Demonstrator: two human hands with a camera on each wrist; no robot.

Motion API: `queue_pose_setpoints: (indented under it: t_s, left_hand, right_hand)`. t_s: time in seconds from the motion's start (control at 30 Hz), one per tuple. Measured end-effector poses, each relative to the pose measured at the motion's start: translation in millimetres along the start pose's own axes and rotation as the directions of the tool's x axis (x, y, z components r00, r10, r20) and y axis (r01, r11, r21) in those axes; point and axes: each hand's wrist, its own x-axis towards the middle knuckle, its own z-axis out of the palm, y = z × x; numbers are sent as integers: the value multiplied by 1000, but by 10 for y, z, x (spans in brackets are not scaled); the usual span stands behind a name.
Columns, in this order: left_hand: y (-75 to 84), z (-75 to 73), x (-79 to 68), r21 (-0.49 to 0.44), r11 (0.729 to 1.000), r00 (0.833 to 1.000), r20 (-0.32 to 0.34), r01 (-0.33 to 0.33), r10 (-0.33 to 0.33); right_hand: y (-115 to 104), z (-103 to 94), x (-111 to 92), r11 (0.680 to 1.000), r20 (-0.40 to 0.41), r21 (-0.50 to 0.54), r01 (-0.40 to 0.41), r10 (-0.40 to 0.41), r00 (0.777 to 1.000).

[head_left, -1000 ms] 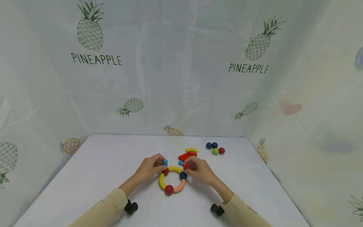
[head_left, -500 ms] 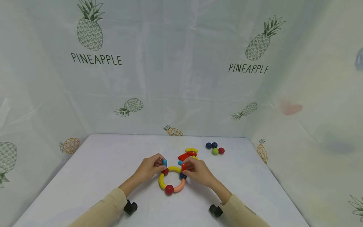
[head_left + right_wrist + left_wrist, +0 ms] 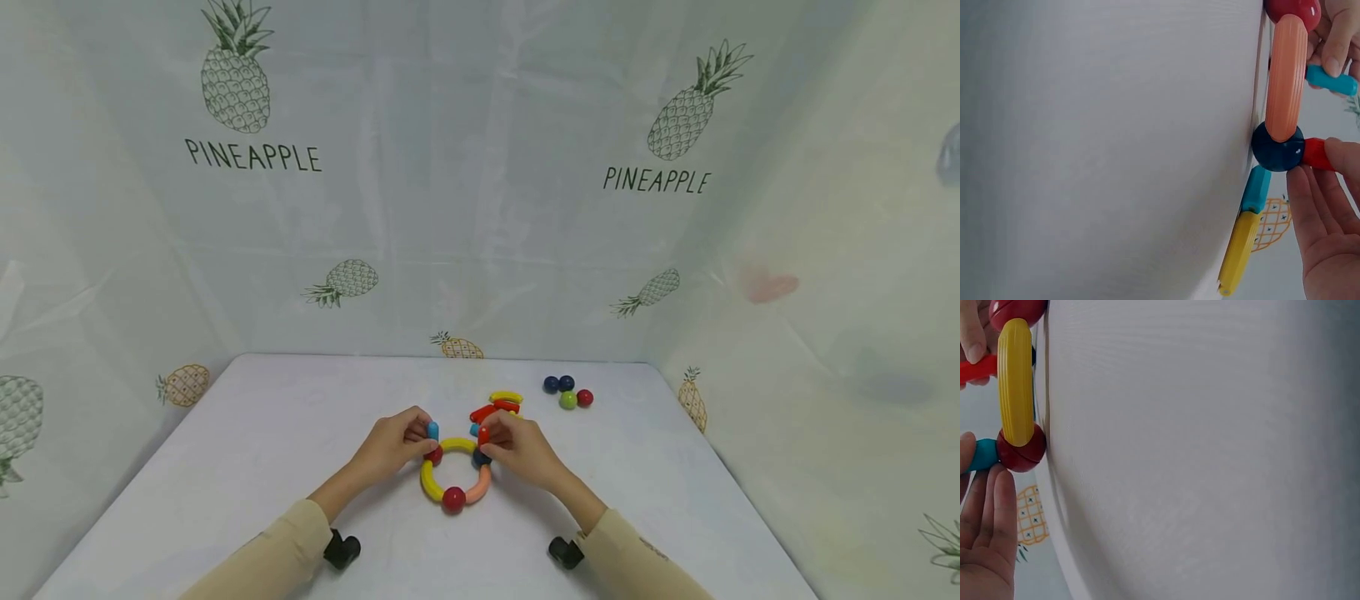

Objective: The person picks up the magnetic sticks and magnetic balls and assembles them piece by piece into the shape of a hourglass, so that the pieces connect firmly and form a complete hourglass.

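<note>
My left hand [image 3: 395, 441] pinches an upright blue rod [image 3: 432, 430] on a red ball [image 3: 433, 455]. Opposite, my right hand [image 3: 525, 450] pinches a red rod [image 3: 483, 435] standing on a dark blue ball [image 3: 481, 457]; the right wrist view shows the red rod's end [image 3: 1316, 153] meeting that ball. Both balls belong to a ring on the table, with a yellow curved rod [image 3: 458, 444] at the back, another yellow curved rod [image 3: 429, 481] on the left, a salmon curved rod [image 3: 481, 485] on the right and a front red ball [image 3: 453, 499]. Fingertips hide parts of the upright rods.
Behind my right hand lie loose pieces: a blue rod [image 3: 474, 430], red rods [image 3: 483, 413] and a yellow curved rod [image 3: 506, 397]. Farther right sit two dark blue balls [image 3: 558, 384], a green ball [image 3: 568, 400] and a red ball [image 3: 585, 397] on the white table [image 3: 315, 383].
My right hand has moved slightly left, bringing the red rod over the dark blue ball. The ring has shifted a little, its front red ball moving right. My left hand keeps its pinch.
</note>
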Motion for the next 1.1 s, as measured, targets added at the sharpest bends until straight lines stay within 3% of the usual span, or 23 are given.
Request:
queue_pose_setpoints:
  t_s: [0.6,1.1]
  left_hand:
    - [21,-1,-16,-9,1000,1000,9,23,-23]
    - [35,-1,-18,3,999,999,5,36,-36]
  right_hand:
    - [13,13,66,1000,-24,-11,-5,5,1000]
    - [19,-22,64,1000,15,1,-11,11,1000]
